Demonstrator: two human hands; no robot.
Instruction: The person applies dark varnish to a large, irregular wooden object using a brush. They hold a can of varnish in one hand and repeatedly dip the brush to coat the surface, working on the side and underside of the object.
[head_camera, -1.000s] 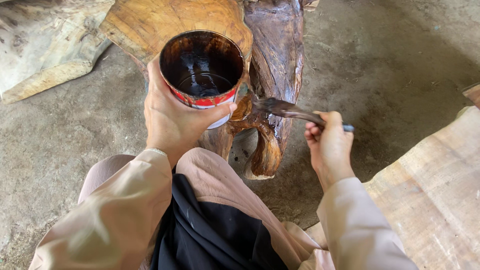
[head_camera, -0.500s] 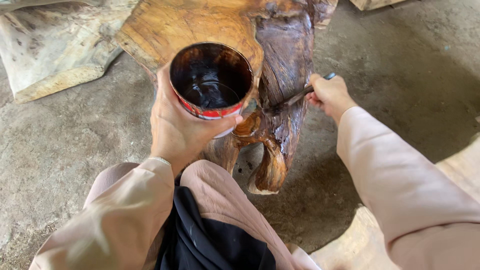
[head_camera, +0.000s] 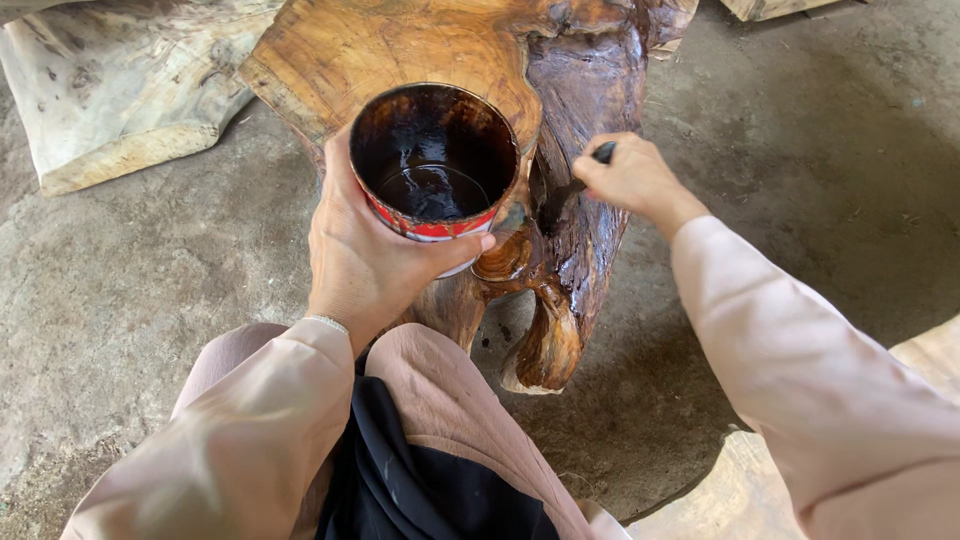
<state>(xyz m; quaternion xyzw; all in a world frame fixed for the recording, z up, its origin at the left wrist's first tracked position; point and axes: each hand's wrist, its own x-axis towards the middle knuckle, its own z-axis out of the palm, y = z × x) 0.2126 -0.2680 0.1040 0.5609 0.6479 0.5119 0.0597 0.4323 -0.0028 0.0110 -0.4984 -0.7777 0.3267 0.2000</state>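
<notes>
Wrapped around the side of a round tin (head_camera: 434, 165), the left hand (head_camera: 365, 260) has a closed grip on it, thumb pressed across the red band near the lower wall and the remaining fingers hidden behind the can. The tin stands upright in the hand, held up over the near edge of the wooden stump piece (head_camera: 470, 60), and its inside is coated dark brown with a pool of glossy dark stain at the bottom. The right hand (head_camera: 625, 178) is closed on the dark handle of a brush (head_camera: 585, 170); only the handle end shows past the fingers, and the bristle end presses into a dark crevice on the wet, shiny flank of the root leg (head_camera: 575, 260). That flank gleams dark reddish brown, while the flat top of the stump is a lighter golden brown.

Compared with half a second ago, the right hand has moved lower and nearer, from the upper edge of the dark wood to the hollow at mid-height. A second ago it was lower right, holding the brush out level. The tin has stayed in the same grasp throughout.

A pale rough slab (head_camera: 120, 90) lies on the concrete floor (head_camera: 820, 150) at the upper left, apart from the stump. Beige sleeves (head_camera: 250, 440) and a dark cloth (head_camera: 420, 480) fill the lower view.
</notes>
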